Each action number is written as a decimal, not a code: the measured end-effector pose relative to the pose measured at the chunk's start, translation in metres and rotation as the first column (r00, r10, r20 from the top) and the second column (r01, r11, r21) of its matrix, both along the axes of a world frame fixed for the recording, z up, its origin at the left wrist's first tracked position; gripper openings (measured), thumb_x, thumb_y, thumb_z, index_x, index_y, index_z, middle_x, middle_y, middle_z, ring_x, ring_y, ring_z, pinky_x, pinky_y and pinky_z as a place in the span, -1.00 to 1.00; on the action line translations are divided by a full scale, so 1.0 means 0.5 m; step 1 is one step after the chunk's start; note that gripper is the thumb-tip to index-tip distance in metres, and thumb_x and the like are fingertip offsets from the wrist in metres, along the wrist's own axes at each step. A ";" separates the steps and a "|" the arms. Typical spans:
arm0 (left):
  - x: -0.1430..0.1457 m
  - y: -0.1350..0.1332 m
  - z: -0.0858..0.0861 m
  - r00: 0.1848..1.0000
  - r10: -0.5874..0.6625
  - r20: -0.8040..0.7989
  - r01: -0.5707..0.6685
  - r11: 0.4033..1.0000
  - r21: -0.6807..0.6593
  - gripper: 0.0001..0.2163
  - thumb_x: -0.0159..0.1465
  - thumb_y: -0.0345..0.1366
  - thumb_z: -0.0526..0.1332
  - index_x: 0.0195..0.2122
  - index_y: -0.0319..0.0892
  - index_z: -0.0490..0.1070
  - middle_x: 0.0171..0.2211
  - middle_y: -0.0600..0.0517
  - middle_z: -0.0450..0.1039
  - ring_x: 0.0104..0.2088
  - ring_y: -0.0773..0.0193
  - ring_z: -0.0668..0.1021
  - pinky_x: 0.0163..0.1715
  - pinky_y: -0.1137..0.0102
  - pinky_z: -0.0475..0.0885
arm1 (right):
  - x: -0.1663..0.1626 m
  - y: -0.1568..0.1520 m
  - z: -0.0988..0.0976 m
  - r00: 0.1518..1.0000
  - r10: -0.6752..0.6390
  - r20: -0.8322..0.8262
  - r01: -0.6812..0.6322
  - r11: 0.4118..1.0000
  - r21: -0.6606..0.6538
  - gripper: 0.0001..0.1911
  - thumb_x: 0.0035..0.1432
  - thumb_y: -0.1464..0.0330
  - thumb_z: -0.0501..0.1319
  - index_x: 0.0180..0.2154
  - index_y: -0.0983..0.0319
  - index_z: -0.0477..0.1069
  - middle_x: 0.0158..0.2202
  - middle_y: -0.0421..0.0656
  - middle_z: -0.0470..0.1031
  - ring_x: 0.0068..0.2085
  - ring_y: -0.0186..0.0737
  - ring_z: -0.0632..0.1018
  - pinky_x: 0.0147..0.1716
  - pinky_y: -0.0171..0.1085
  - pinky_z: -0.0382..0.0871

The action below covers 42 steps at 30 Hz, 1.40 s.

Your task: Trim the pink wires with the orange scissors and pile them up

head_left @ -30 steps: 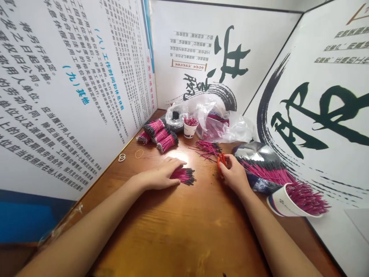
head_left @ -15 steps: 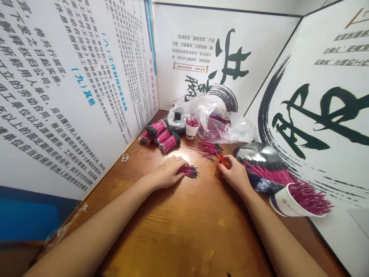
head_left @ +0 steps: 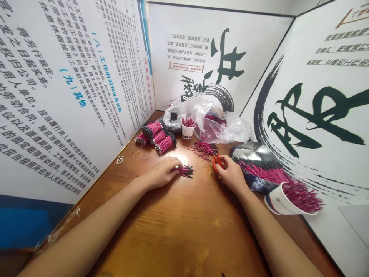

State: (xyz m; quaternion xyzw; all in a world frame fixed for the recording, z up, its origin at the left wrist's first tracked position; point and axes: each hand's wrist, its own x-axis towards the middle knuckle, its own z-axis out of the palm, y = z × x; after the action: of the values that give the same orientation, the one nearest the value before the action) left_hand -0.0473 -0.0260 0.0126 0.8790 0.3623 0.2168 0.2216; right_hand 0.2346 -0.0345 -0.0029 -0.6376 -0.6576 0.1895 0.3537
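Observation:
My left hand (head_left: 164,172) rests on the table with its fingers closed around one end of a small bundle of magenta wires (head_left: 187,171). The black tips of these wires fan out to the right. In my right hand (head_left: 230,172) is an orange-handled tool (head_left: 216,161), perhaps scissors or cutters; its working end cannot be made out. Just beyond it lies a loose heap of magenta wires (head_left: 205,149) with black ends. To the right of that hand, a dark plastic bag (head_left: 252,150) lies open with many more wires (head_left: 263,169) in it.
Tied wire bundles (head_left: 165,143) are stacked at the back left. Behind stand a paper cup of wires (head_left: 188,132) and a clear plastic bag (head_left: 236,127). A larger cup (head_left: 278,200) leans at right. Rubber bands (head_left: 137,155) lie near the left panel (head_left: 95,154).
The whole view has shifted a little, so everything sits slightly further left. Both hands keep their hold on the wires and the orange-handled tool.

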 end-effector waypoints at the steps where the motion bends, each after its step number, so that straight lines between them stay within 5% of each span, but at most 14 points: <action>1: -0.001 0.001 -0.001 1.000 0.000 0.007 0.000 1.000 -0.001 -0.86 0.35 -0.38 0.11 -0.19 -0.16 0.46 -0.19 -0.03 0.48 -0.12 0.20 0.46 -0.06 0.32 0.35 | 0.000 0.000 0.001 1.000 -0.006 -0.003 0.006 1.000 0.005 -0.67 0.11 0.23 0.14 -0.12 0.21 0.45 -0.38 -0.15 0.58 -0.43 -0.16 0.56 -0.36 -0.22 0.42; 11: -0.003 0.000 -0.006 1.000 -0.007 0.007 0.006 0.999 0.045 -0.85 0.32 -0.42 0.06 -0.26 -0.17 0.43 -0.23 -0.02 0.48 -0.18 0.22 0.47 -0.11 0.34 0.37 | 0.002 0.004 -0.007 0.999 -0.004 0.037 0.001 0.998 0.068 -0.74 0.10 0.33 0.16 -0.14 0.16 0.46 -0.15 -0.11 0.62 -0.14 -0.08 0.62 -0.12 -0.16 0.43; 20: -0.005 -0.003 0.007 1.000 0.015 -0.028 -0.013 0.998 0.061 -0.80 0.28 -0.49 0.03 -0.26 -0.16 0.43 -0.22 -0.01 0.47 -0.19 0.23 0.48 -0.16 0.38 0.36 | 0.000 0.012 -0.016 0.984 -0.048 0.171 0.042 0.998 0.035 -0.76 0.09 0.37 0.18 -0.17 0.14 0.49 -0.18 -0.14 0.63 -0.18 -0.08 0.62 -0.19 -0.20 0.42; 31: -0.003 -0.008 0.004 0.989 0.069 -0.129 -0.065 0.997 0.037 -0.86 0.36 -0.29 0.06 -0.16 -0.14 0.38 -0.23 0.02 0.47 -0.28 0.26 0.47 -0.28 0.41 0.31 | -0.028 0.011 0.004 0.929 -0.213 0.304 0.230 0.973 -0.020 -0.75 0.15 0.27 0.18 -0.13 0.12 0.50 -0.17 -0.09 0.63 -0.15 0.01 0.59 -0.33 -0.22 0.30; 36: -0.009 -0.003 0.007 0.989 0.046 -0.139 -0.039 0.998 0.052 -0.88 0.33 -0.36 0.07 -0.35 -0.18 0.34 -0.32 0.02 0.42 -0.29 0.25 0.44 -0.27 0.40 0.29 | -0.020 0.013 0.002 0.937 -0.185 0.296 0.200 0.980 -0.022 -0.78 0.11 0.31 0.20 -0.17 0.13 0.49 -0.20 -0.12 0.63 -0.18 -0.06 0.60 -0.34 -0.26 0.29; 42: -0.014 -0.003 0.001 0.997 -0.005 -0.077 0.003 1.000 -0.023 -0.86 0.36 -0.39 0.01 -0.24 -0.15 0.35 -0.23 0.01 0.39 -0.22 0.25 0.45 -0.19 0.38 0.32 | -0.003 0.013 -0.013 0.987 -0.052 0.152 0.053 0.999 -0.001 -0.80 0.08 0.32 0.19 -0.21 0.17 0.46 -0.21 -0.13 0.62 -0.22 -0.11 0.60 -0.26 -0.25 0.37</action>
State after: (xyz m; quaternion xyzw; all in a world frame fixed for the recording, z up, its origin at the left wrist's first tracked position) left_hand -0.0544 -0.0274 0.0130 0.8848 0.3713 0.1784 0.2178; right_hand 0.2330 -0.0279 -0.0096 -0.6682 -0.6650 0.1327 0.3060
